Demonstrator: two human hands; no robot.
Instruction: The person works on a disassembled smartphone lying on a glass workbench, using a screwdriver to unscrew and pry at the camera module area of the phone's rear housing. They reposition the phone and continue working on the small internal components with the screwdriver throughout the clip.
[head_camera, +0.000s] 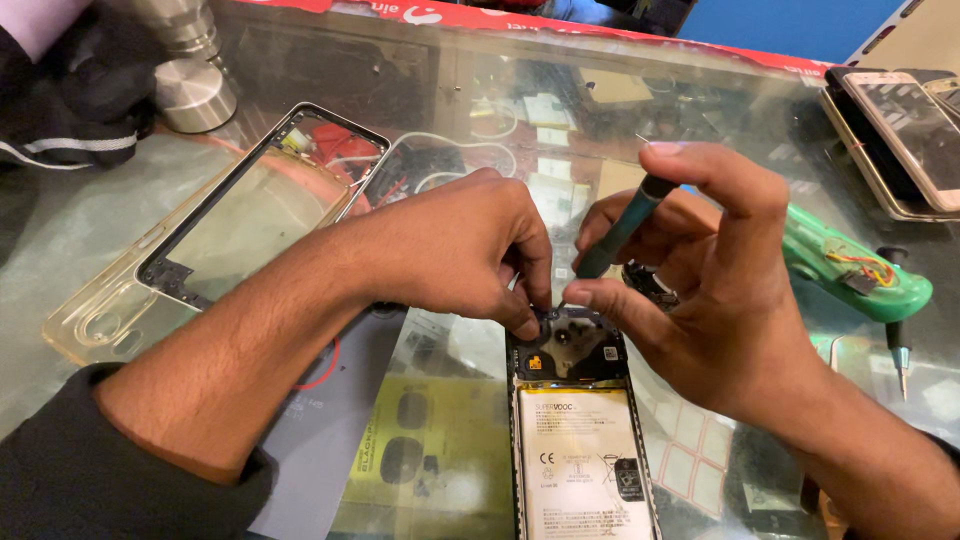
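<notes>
An opened phone (580, 440) lies on the glass counter with its back off, showing a pale battery and a dark circuit board at its top end. My left hand (450, 245) rests over the phone's top edge, fingertips pressing on the board. My right hand (700, 270) grips a dark teal screwdriver (625, 225), thumb and forefinger pinching its lower shaft. The tip meets the board at the top corner, right beside my left fingertips.
A clear phone case (110, 320) and a removed phone frame (265, 205) lie at the left. A green tool with exposed wires (855, 270) and a second small screwdriver (898, 345) sit at the right. Stacked phones (900, 135) lie at the far right, a metal cylinder (190, 70) at the far left.
</notes>
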